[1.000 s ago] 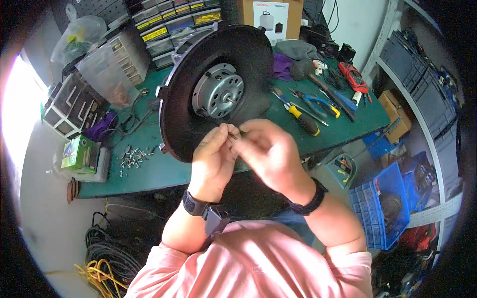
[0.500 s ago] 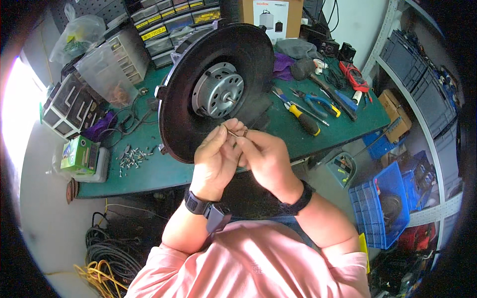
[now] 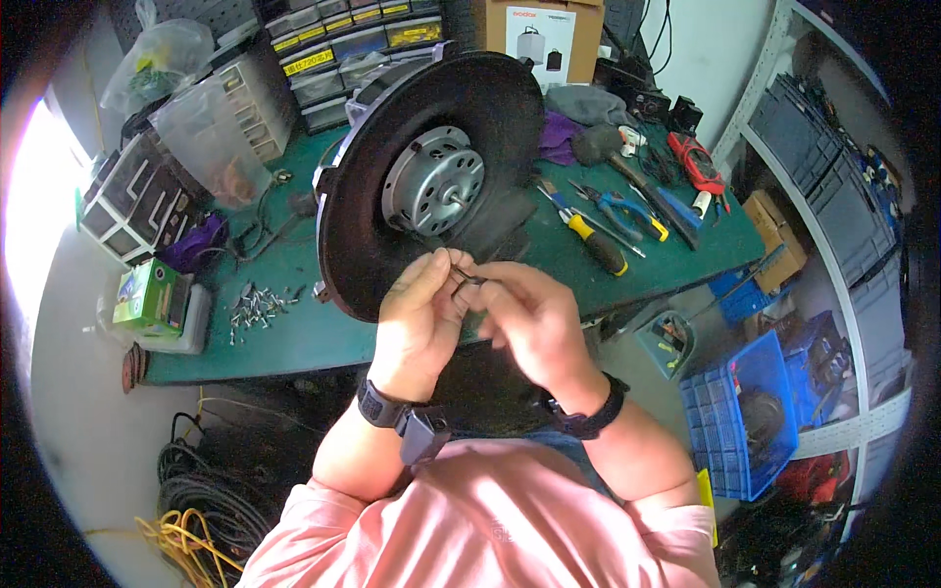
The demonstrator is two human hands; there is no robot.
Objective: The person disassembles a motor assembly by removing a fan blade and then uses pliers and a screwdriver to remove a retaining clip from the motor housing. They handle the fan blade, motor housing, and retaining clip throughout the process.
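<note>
My left hand (image 3: 420, 306) is closed, pinching one end of a small thin dark piece (image 3: 468, 278), too small to name. My right hand (image 3: 537, 318), slightly blurred, has its thumb and fingers closed at the piece's other end. Just beyond both hands, a large round black housing (image 3: 338, 230) stands tilted on the green bench. At its centre sits a silver motor (image 3: 417, 186) with round holes and a short shaft facing me. Neither hand visibly grips the housing.
Loose screws (image 3: 260, 309) lie in a pile at the left, near a green box (image 3: 155, 297). To the right are a yellow-black screwdriver (image 3: 598, 245), blue pliers (image 3: 619, 204), a hammer (image 3: 642, 181) and a red meter (image 3: 694, 162). A blue crate (image 3: 720, 426) stands below the bench's right side.
My right hand has shifted slightly right and down, and its fingers have changed position. More of the dark piece shows between the hands. The whole view has moved a little.
</note>
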